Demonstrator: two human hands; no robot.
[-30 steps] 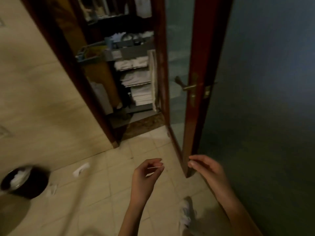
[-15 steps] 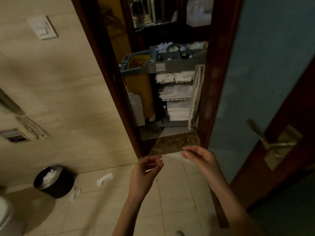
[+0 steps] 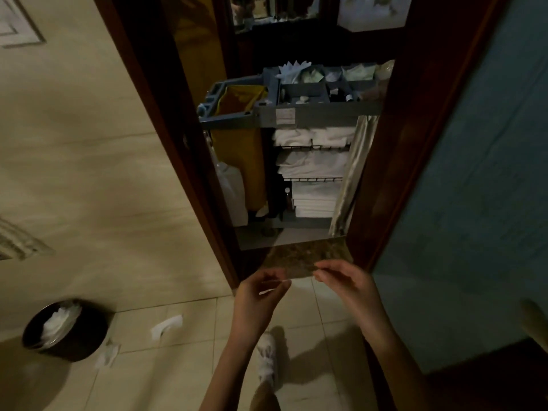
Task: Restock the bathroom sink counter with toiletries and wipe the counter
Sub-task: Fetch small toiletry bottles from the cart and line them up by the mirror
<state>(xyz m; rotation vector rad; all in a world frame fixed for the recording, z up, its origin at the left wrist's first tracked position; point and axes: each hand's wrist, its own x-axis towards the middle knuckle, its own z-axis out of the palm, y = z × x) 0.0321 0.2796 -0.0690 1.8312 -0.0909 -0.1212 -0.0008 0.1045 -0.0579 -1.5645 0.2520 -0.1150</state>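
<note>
Through the doorway stands a grey housekeeping cart (image 3: 296, 115). Its top tray (image 3: 326, 84) holds small toiletry packets and bottles, and folded white towels (image 3: 314, 167) fill the shelves below. My left hand (image 3: 258, 295) is raised before the threshold, fingers curled, pinching a thin pale sliver that I cannot identify. Just to its right, my right hand (image 3: 347, 283) has its fingers loosely extended with nothing visible in them. Both hands are well short of the cart. No sink counter is in view.
A yellow bag (image 3: 240, 149) hangs on the cart's left side. The dark wood door frame (image 3: 166, 143) and a blue-paned door (image 3: 474, 173) flank the narrow opening. On the tiled floor at left are a black bin (image 3: 65, 330) and paper scraps (image 3: 166, 326).
The view has swung left and moved toward the doorway, so the cart is now centred and closer. My hands have kept the same raised pose and come nearer to each other.
</note>
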